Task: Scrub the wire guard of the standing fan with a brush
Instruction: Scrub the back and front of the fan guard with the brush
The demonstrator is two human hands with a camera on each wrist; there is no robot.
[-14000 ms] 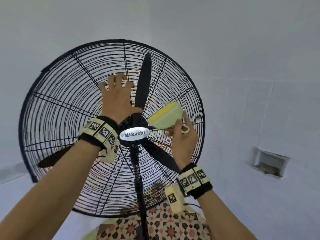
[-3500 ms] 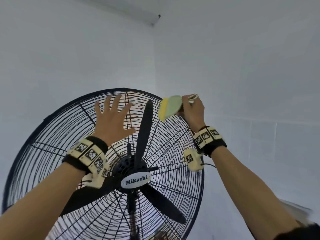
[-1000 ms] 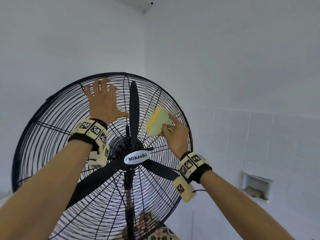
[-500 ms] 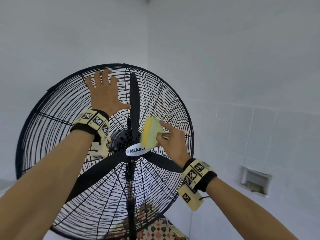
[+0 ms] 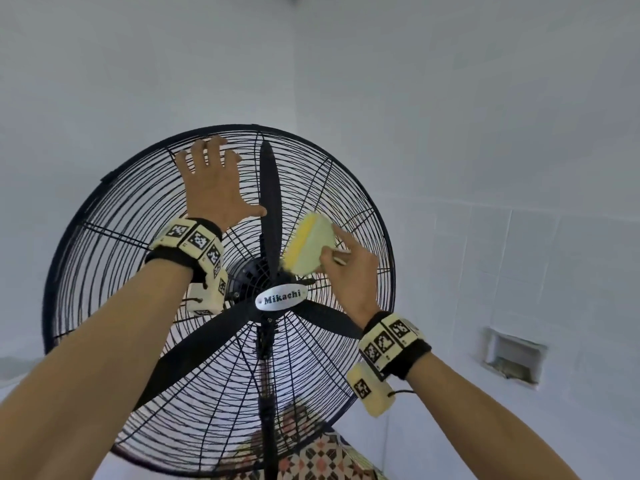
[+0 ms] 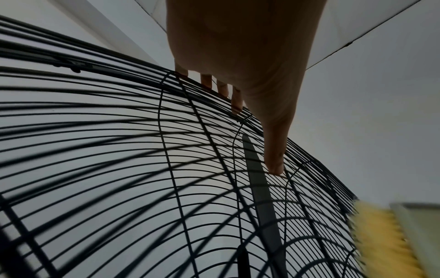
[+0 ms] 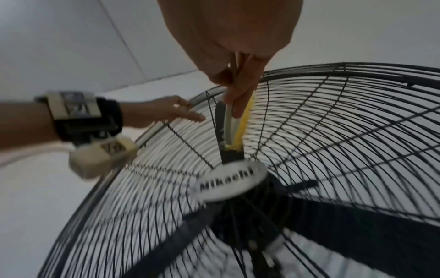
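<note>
The standing fan's black wire guard (image 5: 114,258) fills the middle of the head view, with a silver "Mikachi" badge (image 5: 281,298) at its hub. My left hand (image 5: 214,183) lies flat on the guard's upper part, fingers spread and straight; the left wrist view shows its fingertips (image 6: 235,105) touching the wires. My right hand (image 5: 349,271) grips a pale green brush (image 5: 311,249) with yellow bristles (image 7: 245,120), held against the guard just above and right of the hub. The bristle side faces the wires.
Three black blades (image 5: 270,202) sit behind the guard. The fan's pole (image 5: 268,410) runs down to a patterned tiled floor (image 5: 322,459). White walls meet in a corner behind the fan. A recessed niche (image 5: 512,360) is set in the tiled wall at right.
Over the last second the brush went down toward the hub, then back up a little along the guard. My left hand stayed flat on the upper guard.
</note>
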